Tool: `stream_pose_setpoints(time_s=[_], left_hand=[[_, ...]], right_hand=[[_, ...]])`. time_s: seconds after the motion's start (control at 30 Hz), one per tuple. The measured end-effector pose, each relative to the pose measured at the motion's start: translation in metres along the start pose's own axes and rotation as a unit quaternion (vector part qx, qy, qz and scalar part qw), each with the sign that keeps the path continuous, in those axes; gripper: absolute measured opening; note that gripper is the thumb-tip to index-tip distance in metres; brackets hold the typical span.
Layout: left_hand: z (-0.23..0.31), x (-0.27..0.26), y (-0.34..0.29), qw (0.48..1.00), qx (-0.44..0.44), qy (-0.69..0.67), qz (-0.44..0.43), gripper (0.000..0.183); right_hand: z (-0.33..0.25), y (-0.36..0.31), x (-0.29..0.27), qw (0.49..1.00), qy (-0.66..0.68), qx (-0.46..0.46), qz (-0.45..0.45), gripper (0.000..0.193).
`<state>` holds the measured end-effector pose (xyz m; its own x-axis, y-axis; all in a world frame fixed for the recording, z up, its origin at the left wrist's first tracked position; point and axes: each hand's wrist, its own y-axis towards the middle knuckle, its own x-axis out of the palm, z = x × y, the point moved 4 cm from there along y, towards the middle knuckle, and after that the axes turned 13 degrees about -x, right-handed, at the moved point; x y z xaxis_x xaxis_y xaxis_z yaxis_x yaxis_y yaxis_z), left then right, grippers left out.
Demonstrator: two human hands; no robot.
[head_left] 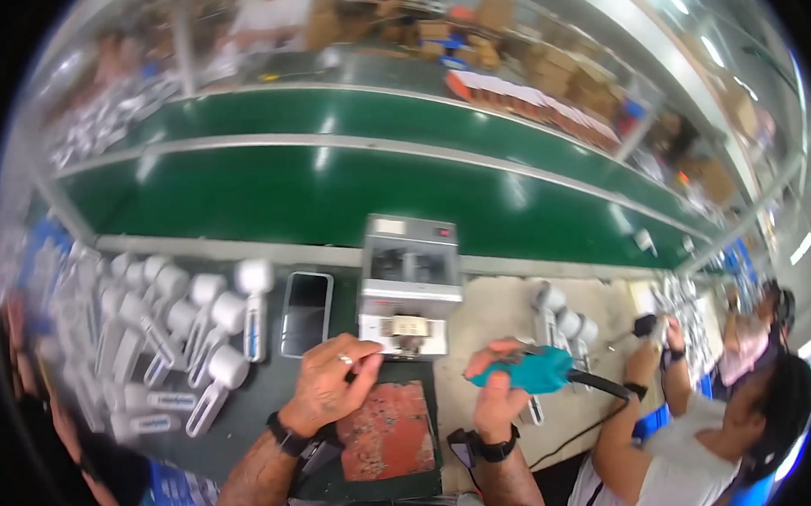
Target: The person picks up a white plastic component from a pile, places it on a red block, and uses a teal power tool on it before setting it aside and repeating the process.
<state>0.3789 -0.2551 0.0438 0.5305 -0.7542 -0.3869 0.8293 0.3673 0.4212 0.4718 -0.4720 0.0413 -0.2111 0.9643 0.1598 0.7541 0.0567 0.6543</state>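
My left hand [330,383] hovers over a reddish-brown mat [388,430], fingers pinched together just in front of a small grey machine [409,284]; whether it pinches something is too small to tell. My right hand [493,396] grips a teal handheld power tool [530,370] with a black cable [601,387] running off to the right. Both wrists wear dark bands. The tool's tip points left toward the machine's front.
Several white handheld devices [205,320] lie in rows at the left, beside a dark phone [305,313]. More white devices [561,323] stand to the right. A green conveyor belt [330,193] runs behind. A person in white [694,439] works at my right.
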Motion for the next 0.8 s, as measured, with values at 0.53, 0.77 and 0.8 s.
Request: stream_pose_setpoints(time_s=[0.53, 0.77, 0.8], left_hand=[[0.065, 0.032, 0.014, 0.994, 0.013, 0.087, -0.061, 0.008], [0.092, 0.160, 0.010, 0.955, 0.085, 0.139, -0.247, 0.030], [0.089, 0.181, 0.003, 0.938, 0.077, 0.139, -0.309, 0.038]], right_hand=[[-0.049, 0.007, -0.033, 0.999, 0.007, 0.042, 0.020, 0.049], [-0.081, -0.017, -0.086, 0.995, -0.085, -0.023, 0.054, 0.062], [-0.081, -0.021, -0.094, 0.995, -0.078, -0.017, 0.055, 0.063]])
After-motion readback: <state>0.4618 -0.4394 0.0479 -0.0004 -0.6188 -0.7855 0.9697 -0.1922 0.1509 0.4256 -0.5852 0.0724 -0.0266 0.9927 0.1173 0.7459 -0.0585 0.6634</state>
